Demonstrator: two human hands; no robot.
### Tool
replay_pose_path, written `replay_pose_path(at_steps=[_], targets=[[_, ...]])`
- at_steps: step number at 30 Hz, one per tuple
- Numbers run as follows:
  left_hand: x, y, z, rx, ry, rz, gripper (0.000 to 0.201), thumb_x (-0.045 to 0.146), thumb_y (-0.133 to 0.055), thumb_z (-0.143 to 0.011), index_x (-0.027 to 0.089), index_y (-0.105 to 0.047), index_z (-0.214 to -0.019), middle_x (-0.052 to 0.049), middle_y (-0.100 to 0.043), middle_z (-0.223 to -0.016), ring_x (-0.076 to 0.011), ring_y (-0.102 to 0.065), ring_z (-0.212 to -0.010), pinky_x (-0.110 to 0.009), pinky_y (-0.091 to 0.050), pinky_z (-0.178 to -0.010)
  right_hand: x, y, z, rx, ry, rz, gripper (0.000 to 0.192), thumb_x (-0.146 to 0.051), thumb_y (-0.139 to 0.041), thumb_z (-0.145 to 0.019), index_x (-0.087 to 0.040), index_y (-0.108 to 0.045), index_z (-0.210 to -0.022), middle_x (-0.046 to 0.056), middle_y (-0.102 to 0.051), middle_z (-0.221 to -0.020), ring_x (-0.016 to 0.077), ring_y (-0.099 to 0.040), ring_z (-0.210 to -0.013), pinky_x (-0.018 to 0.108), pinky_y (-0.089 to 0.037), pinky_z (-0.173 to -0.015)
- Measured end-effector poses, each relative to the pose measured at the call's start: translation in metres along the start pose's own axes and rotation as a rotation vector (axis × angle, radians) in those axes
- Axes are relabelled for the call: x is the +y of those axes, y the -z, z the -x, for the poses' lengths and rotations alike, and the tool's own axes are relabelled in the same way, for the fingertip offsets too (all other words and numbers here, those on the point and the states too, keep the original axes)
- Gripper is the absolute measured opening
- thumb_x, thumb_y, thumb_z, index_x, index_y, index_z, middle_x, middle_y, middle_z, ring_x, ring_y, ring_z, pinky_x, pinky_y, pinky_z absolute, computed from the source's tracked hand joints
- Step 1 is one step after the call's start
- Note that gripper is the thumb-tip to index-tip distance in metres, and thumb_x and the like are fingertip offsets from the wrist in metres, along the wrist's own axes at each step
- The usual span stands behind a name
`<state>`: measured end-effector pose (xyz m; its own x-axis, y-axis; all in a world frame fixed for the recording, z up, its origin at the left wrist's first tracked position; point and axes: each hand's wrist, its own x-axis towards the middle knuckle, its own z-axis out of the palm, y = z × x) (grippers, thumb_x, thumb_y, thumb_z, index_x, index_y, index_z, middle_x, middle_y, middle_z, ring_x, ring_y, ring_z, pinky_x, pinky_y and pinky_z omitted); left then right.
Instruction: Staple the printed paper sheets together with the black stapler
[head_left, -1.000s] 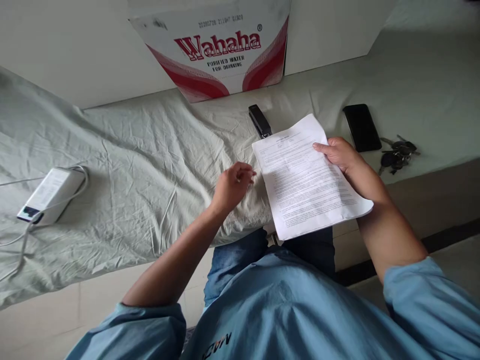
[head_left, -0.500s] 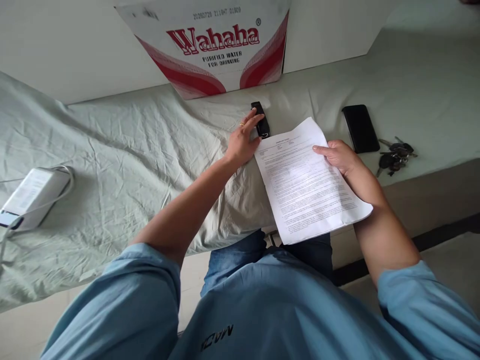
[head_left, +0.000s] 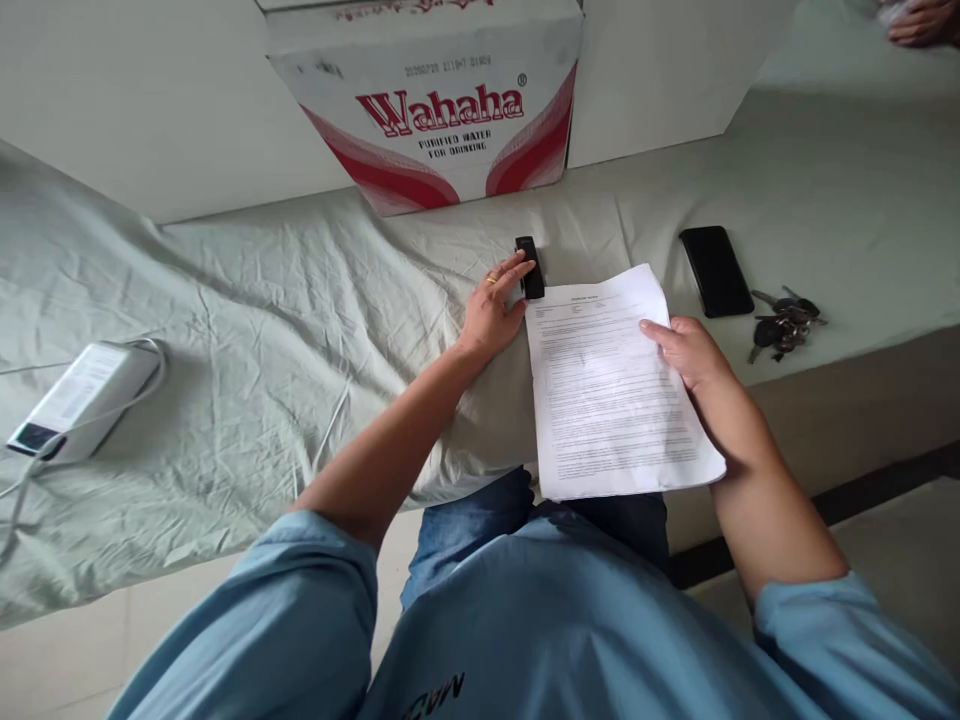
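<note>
My left hand has its fingers on a small black stapler lying on the cloth-covered table. The stapler's near end meets the top left corner of a sheaf of printed paper; whether the corner is inside its jaws I cannot make out. My right hand grips the sheaf by its right edge, thumb on top and the other fingers hidden underneath. The lower part of the paper hangs over the table edge above my lap.
A Wahaha water carton stands behind the stapler. To the right lie a black phone and a bunch of keys. On the left is a white box-shaped device with a cable. Another person's hand shows at top right.
The paper has turned slightly and now lies straighter, its top left corner against the stapler. My view has tilted up a little, and another person's hand shows more at top right.
</note>
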<state>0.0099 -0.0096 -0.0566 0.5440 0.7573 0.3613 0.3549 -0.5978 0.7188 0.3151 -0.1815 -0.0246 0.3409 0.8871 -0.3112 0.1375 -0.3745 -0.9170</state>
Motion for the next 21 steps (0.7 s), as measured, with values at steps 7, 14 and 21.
replay_pose_path(at_steps=[7,14,21], targets=[[0.0,0.0,0.0,0.017,0.03,0.069,0.054,0.022,-0.062,-0.099,0.029,-0.071,-0.152,-0.006,-0.059,-0.17,-0.0282,-0.056,-0.159,-0.046,-0.043,-0.135,0.007,-0.008,0.004,0.064,0.017,-0.033,0.058,-0.071,-0.089,-0.073,-0.017,-0.084,-0.092,0.009,-0.085,-0.085,0.0292,-0.081,-0.082,0.035,-0.063,-0.073],[0.011,-0.001,0.001,0.065,0.047,0.062,0.049,0.052,-0.057,-0.11,0.024,-0.076,-0.146,-0.013,-0.065,-0.164,-0.03,-0.06,-0.155,-0.051,-0.043,-0.134,0.006,-0.006,0.005,0.021,-0.028,-0.049,0.062,-0.075,-0.091,-0.069,-0.017,-0.083,-0.09,0.007,-0.083,-0.078,0.027,-0.079,-0.074,0.035,-0.063,-0.069],[0.012,-0.007,0.0,0.053,0.105,0.01,0.043,0.043,-0.071,-0.102,0.026,-0.079,-0.141,-0.011,-0.064,-0.165,-0.0323,-0.058,-0.157,-0.055,-0.039,-0.134,0.006,-0.006,0.008,0.029,0.015,-0.053,0.059,-0.073,-0.089,-0.076,-0.019,-0.082,-0.1,0.005,-0.084,-0.086,0.0252,-0.079,-0.079,0.033,-0.062,-0.071]])
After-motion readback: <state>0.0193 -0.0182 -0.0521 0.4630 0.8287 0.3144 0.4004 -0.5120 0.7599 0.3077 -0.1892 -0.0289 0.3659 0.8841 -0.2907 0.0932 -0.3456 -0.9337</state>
